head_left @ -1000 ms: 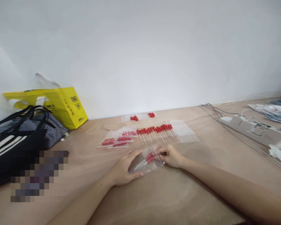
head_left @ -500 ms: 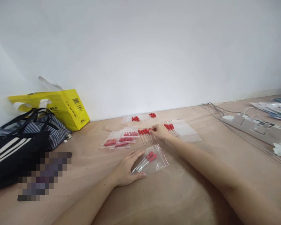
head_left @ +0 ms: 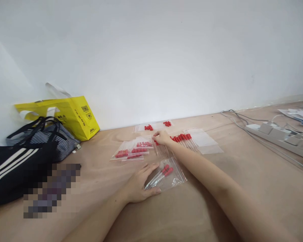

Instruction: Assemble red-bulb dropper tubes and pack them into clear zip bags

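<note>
My left hand (head_left: 141,183) lies flat with its fingers spread, pressing the left part of a clear zip bag (head_left: 178,178). Two droppers (head_left: 164,170) with red bulbs and clear stems rest in that bag. Beyond it, a row of similar droppers (head_left: 183,138) lies side by side on the table. My right hand (head_left: 162,138) is at the left end of this row, thumb and finger pinched at the red bulb of a dropper (head_left: 156,143). The hand covers part of the row. Left of it, several zip bags (head_left: 125,145) of red-bulbed droppers overlap.
Against the wall lies a clear bag (head_left: 155,126) with more red bulbs. Flat empty bags (head_left: 204,142) lie right of the row. A power strip (head_left: 280,136) with cables is at the right; a yellow bag (head_left: 87,117) and a black bag (head_left: 15,168) stand at the left.
My right hand has moved left along the row to its end, uncovering more red bulbs on its right. My left hand stays on the zip bag. The view has shifted slightly.
</note>
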Action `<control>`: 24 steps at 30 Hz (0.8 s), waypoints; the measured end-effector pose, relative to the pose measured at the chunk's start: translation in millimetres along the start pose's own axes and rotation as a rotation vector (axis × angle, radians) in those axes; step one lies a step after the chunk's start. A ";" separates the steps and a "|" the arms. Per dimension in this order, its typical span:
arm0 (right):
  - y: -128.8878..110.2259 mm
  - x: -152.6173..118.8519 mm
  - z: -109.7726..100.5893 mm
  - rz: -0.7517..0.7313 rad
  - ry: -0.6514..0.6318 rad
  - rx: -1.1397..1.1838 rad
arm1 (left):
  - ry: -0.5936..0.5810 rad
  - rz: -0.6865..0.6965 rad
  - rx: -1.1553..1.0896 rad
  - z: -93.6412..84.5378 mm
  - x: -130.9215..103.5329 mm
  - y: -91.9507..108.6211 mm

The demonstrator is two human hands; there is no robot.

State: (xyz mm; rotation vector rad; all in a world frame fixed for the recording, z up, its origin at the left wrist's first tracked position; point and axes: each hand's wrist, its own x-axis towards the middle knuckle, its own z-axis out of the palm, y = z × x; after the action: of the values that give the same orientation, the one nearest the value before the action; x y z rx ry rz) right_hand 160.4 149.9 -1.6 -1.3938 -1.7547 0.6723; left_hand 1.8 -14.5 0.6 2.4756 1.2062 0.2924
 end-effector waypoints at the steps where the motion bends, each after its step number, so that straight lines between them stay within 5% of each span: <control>1: 0.7 -2.1 -7.4 0.014 0.027 0.062 | -0.001 -0.004 0.003 0.1 0.0 -0.2; 8: 42.1 -61.9 -77.8 0.082 0.325 0.388 | 0.002 -0.011 -0.015 1.4 0.8 -1.8; 12: 66.4 -105.6 -89.4 0.167 0.391 0.733 | -0.006 -0.049 -0.016 1.6 1.0 -1.2; 19: 53.9 -131.6 -77.0 0.268 0.251 0.880 | -0.013 -0.056 0.000 1.2 2.0 -0.3; 24: 42.9 -142.5 -71.4 0.257 0.026 0.865 | -0.012 -0.068 0.010 1.8 2.2 -1.2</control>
State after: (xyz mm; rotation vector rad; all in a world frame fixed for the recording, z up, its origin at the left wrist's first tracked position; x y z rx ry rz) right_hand 256.6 19.1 -31.5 -0.9899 -1.0333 1.3414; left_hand 2.9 -12.6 -1.5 2.4357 1.2864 0.2533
